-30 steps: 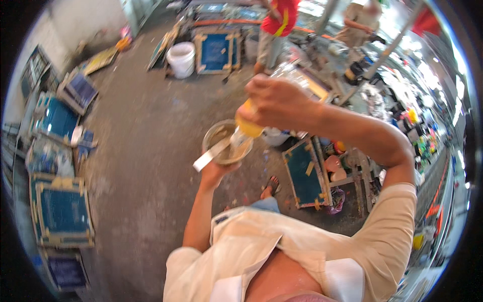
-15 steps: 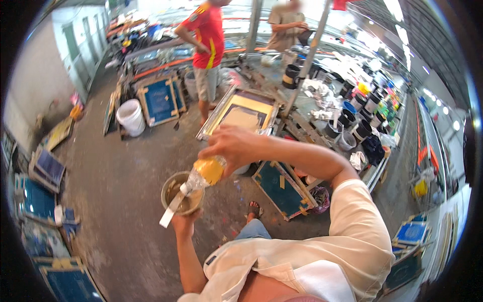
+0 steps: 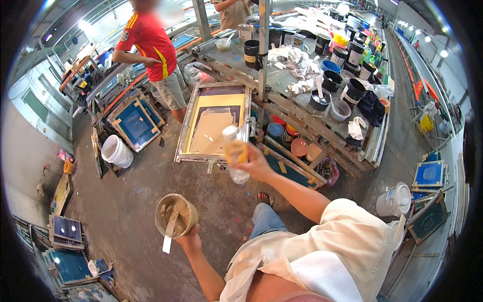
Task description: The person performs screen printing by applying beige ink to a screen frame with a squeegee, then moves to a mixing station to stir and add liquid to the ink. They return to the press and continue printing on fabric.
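My left hand (image 3: 191, 236) is wrapped round the lower side of a beige tub (image 3: 187, 211) of tan paste. A flat white stick (image 3: 169, 236) rests in the tub, its end over the rim. My right hand (image 3: 253, 165) grips a blurred bottle (image 3: 234, 151) with a yellow band and a white top, now upright and apart from the tub. Behind it lies a screen frame (image 3: 217, 85) coated with yellow and tan material (image 3: 204, 131).
A person in a red shirt (image 3: 156, 60) stands ahead left; another (image 3: 231, 12) is farther back. The cluttered workbench (image 3: 287, 90) with pots and a metal post (image 3: 262, 70) is on the right. A white bucket (image 3: 116, 156) and leaning screens (image 3: 135, 121) are left; a lidded bucket (image 3: 392, 201) is right.
My right hand has lifted the bottle away from the tub, turning it from tipped to upright. The tub sits lower in view. The view has swung up and right toward the bench.
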### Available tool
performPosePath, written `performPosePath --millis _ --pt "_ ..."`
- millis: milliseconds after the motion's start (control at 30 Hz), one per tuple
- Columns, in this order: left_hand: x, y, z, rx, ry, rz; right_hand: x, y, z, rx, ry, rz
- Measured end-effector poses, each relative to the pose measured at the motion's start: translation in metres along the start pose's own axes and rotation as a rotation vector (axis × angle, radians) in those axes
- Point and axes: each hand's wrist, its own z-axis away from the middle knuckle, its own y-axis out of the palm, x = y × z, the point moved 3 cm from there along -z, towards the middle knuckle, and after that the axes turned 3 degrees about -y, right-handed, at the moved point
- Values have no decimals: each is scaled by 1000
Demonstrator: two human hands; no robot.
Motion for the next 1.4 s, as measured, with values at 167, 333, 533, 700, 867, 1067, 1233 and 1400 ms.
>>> performPosePath --millis 167,333,533,700,867,1067,1233,1400 --pt "19 -18 -20 -111 61 -98 -30 -149 -90 -493 -92 26" --pt "1 22 -54 -253 140 -249 -83 -314 -221 -764 -134 470" --pt "-11 66 -81 -328 122 -426 -128 -396 -297 -908 -153 852" --pt "-15 74 -81 -382 -45 -402 -146 -406 -303 -847 -105 702" --pt "9 13 -71 -293 56 -149 -101 -354 -271 -972 -332 877" --pt "1 -25 -68 -203 -49 20 41 -82 -180 -154 -150 558" --pt "-29 -54 -44 33 -243 -30 155 194 -39 735 -513 450" --pt "-78 -89 -5 325 -266 -185 171 350 66 962 -650 723"
